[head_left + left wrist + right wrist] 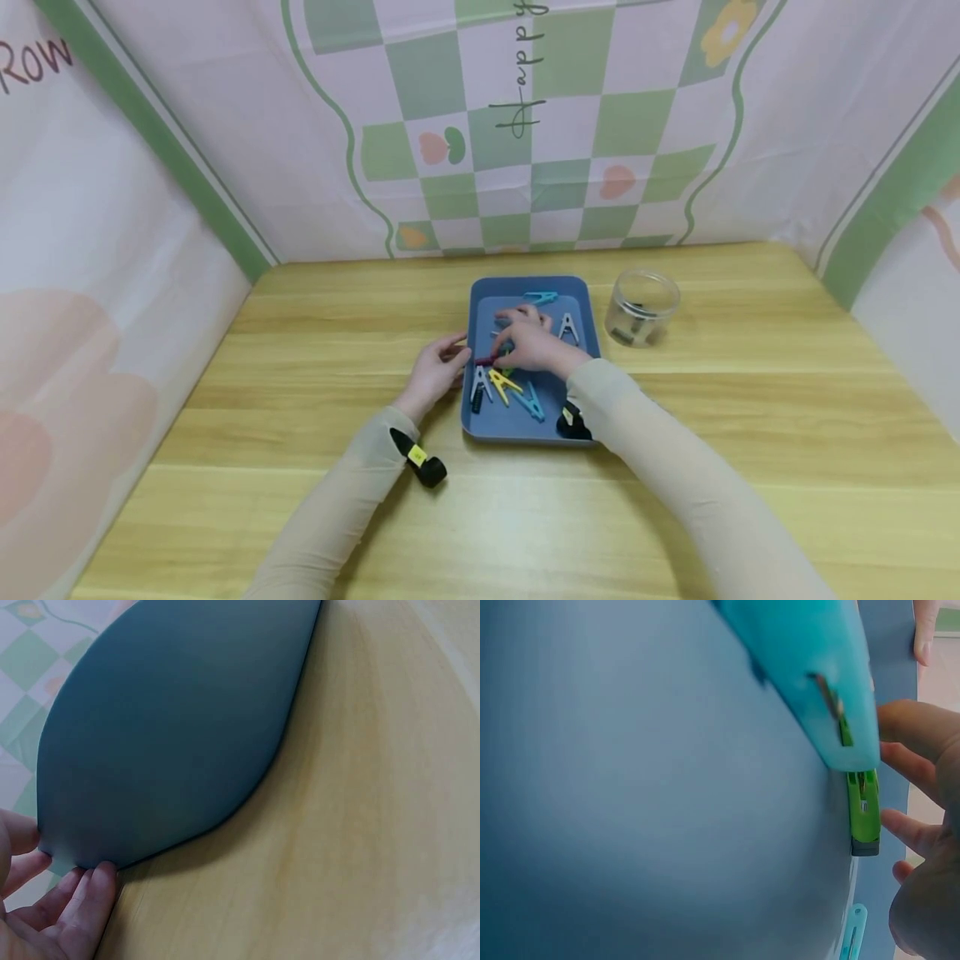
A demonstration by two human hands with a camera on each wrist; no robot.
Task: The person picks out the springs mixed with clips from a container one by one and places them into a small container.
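Note:
A blue-grey tray holds several plastic clothespins. My right hand reaches into it, thumb and forefinger pinching a dark red clothespin near the left wall. Next to that hand lie a green clothespin, a yellow clothespin and a teal clothespin. In the right wrist view a large teal clothespin hides the forefinger's tip, and the thumb is out of sight. Outside the tray, my left hand touches its left side; in the left wrist view extended fingertips meet the outer wall.
A clear round jar with a few dark and pale pieces inside stands right of the tray. Grey clothespins lie in the tray, with another teal one at its far end. The wooden table meets a patterned cloth behind.

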